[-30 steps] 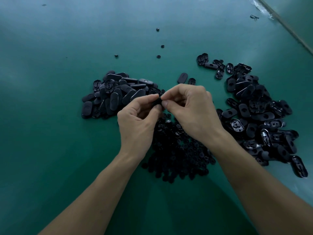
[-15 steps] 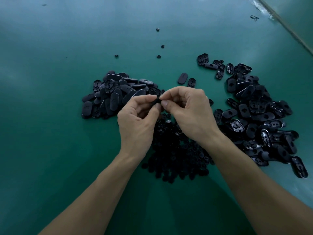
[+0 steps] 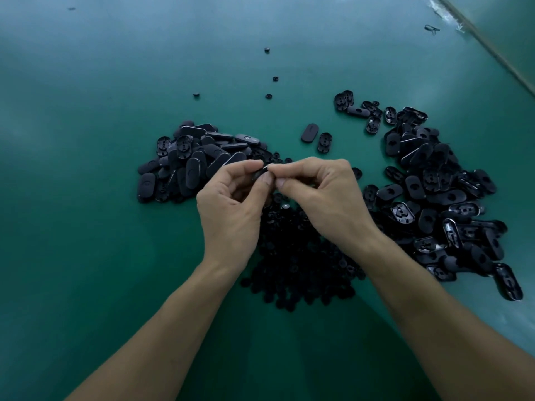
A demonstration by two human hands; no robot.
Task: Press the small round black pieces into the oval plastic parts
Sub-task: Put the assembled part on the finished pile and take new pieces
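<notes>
— Gripped what with the left hand (image 3: 231, 209)?

— Pinched a black oval part (image 3: 258, 172) between thumb and curled forefinger. Held it up off the green tabletop (image 3: 86, 256), roughly midway between the left and right edges.

— And with the right hand (image 3: 321, 198)?

— Had it fingertip to fingertip against the left. Had thumb and forefinger clamped on the same oval part from the right side, with the other fingers curled beneath. Could not tell about any round piece under those fingertips: hidden.

— Saw the loose stock where?

— Found a dark heap of small round pieces (image 3: 298, 261) under and between the wrists, on the near side of the hands. Found the left heap of oval parts (image 3: 191, 166) just beyond the left hand's knuckles, toward the left edge. Found the right heap of oval parts (image 3: 440, 198), wider and looser, spread toward the right edge, close beside the right wrist.

— Noticed anything farther out?

— Counted four stray round pieces (image 3: 268, 96) scattered toward the far edge, well apart from the heaps. Spotted two single ovals (image 3: 309, 133) lying side by side between both heaps, beyond the hands. Made out a small dark scrap (image 3: 432, 28) near the far right corner, too small to identify.
</notes>
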